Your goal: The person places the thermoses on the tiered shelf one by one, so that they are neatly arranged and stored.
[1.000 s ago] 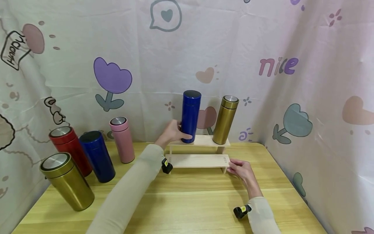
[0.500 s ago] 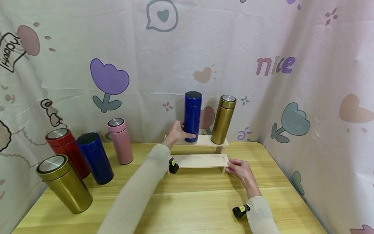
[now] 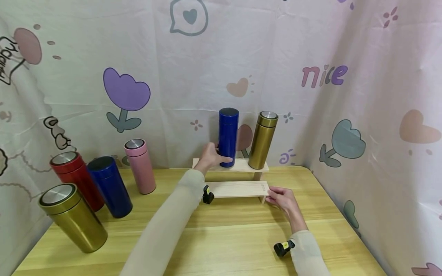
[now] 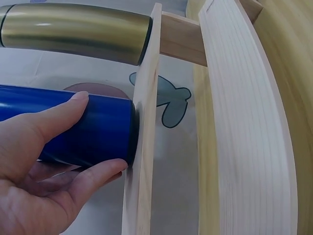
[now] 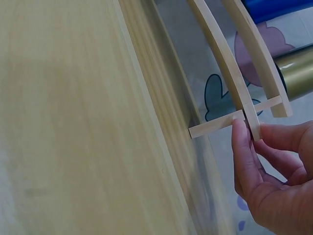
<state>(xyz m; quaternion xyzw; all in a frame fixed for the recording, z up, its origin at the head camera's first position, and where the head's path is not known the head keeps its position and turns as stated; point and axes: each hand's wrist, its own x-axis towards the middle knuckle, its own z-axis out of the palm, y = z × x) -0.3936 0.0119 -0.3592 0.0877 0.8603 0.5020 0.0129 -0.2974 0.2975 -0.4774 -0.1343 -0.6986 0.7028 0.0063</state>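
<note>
My left hand (image 3: 209, 156) grips a blue thermos (image 3: 228, 134) near its base, thumb and fingers around the sides. In the left wrist view the base of the blue thermos (image 4: 93, 129) meets the upper board of a two-step wooden rack (image 4: 146, 117). To its right on that upper step stands a slim gold thermos (image 3: 264, 140). My right hand (image 3: 284, 199) pinches the right end of the rack's lower step (image 3: 238, 189). In the right wrist view, thumb and fingers of the right hand (image 5: 274, 166) lie on opposite faces of that board.
At the left of the wooden table (image 3: 228, 237) stand a wide gold thermos (image 3: 77, 220), a red thermos (image 3: 78, 178), another blue thermos (image 3: 111, 188) and a pink thermos (image 3: 141, 166). A patterned cloth (image 3: 193, 76) hangs behind the table and along its sides.
My left hand and the blue thermos have shifted slightly right along the upper step, closer to the slim gold thermos. The right hand keeps its hold on the rack. The head view has turned slightly.
</note>
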